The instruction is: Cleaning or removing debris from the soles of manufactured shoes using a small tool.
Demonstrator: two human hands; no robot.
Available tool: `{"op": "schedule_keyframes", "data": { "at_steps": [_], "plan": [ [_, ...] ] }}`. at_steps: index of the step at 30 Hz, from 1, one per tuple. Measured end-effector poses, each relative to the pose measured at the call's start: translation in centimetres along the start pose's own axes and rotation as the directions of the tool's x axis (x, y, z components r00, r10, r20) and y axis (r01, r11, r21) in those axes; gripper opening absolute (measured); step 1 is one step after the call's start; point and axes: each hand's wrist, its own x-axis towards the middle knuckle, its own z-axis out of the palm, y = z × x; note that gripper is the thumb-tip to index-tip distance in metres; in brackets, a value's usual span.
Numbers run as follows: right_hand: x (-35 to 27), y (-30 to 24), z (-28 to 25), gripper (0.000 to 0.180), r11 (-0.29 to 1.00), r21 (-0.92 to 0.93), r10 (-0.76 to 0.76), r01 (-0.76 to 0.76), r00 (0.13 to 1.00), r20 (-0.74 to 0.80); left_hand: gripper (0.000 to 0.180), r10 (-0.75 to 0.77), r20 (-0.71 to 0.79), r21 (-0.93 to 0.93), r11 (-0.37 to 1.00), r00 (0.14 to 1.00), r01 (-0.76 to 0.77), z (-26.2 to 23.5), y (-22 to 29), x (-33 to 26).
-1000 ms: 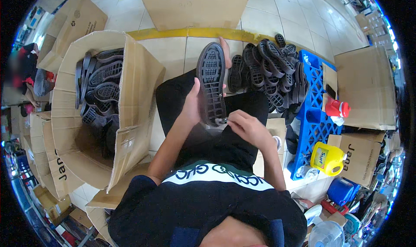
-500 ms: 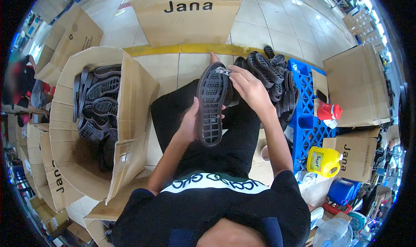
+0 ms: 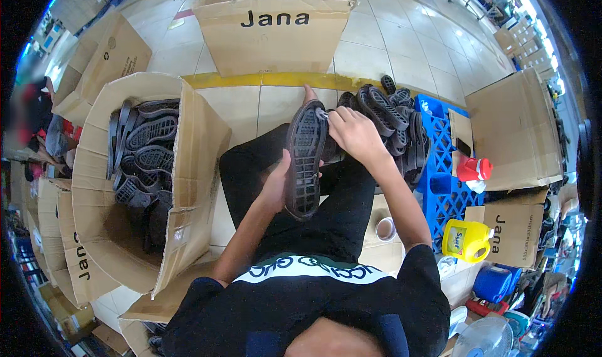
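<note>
A dark brown shoe sole [image 3: 305, 169] stands upright over my lap, its gridded side facing me. My left hand [image 3: 274, 186] grips its left edge, with the thumb along the side and fingertips showing past the right edge. At the upper end of the sole, my right hand [image 3: 356, 134] is closed on a small shiny metal tool [image 3: 322, 114]. The tool's tip rests at the rim there; most of it lies hidden in my fingers, so its exact kind does not show.
To the left, an open cardboard box [image 3: 204, 131] holds several soles. A sole pile [image 3: 392, 115] lies right of my knees, beside a blue plastic pallet [image 3: 439, 191]. A cup [image 3: 385, 229], a yellow jug [image 3: 467, 240] and a red container [image 3: 475, 169] stand on the right.
The sole has dropped slightly in view. My right hand has shifted a little left and down, now covering more of the metal tool at the sole's upper end.
</note>
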Motion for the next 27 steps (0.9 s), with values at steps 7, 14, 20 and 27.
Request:
{"op": "schedule_keyframes", "data": {
  "at_steps": [7,14,20,27],
  "plan": [
    [-1.8,-2.8,0.7,0.015,0.992,0.125,0.022,-0.034,0.995,0.098,0.066,0.04,-0.039,-0.025,0.999,0.998,-0.041,-0.3,-0.1,0.1],
    [-3.4,-4.4,-1.7,0.015,0.963,0.23,-0.187,0.137,0.96,0.211,0.063,0.0,-0.027,-0.043,0.999,1.0,-0.001,-1.2,-0.1,0.3],
    [-4.1,-4.4,-2.6,0.015,0.981,0.153,-0.145,0.116,0.971,0.192,0.063,0.0,-0.018,-0.069,0.998,1.0,-0.001,0.3,0.2,0.1],
    [-2.6,-2.6,-2.3,0.01,0.987,0.139,0.079,-0.082,0.997,0.024,0.065,0.052,0.048,0.0,0.999,0.998,-0.052,0.8,0.9,0.1]
  ]
}}
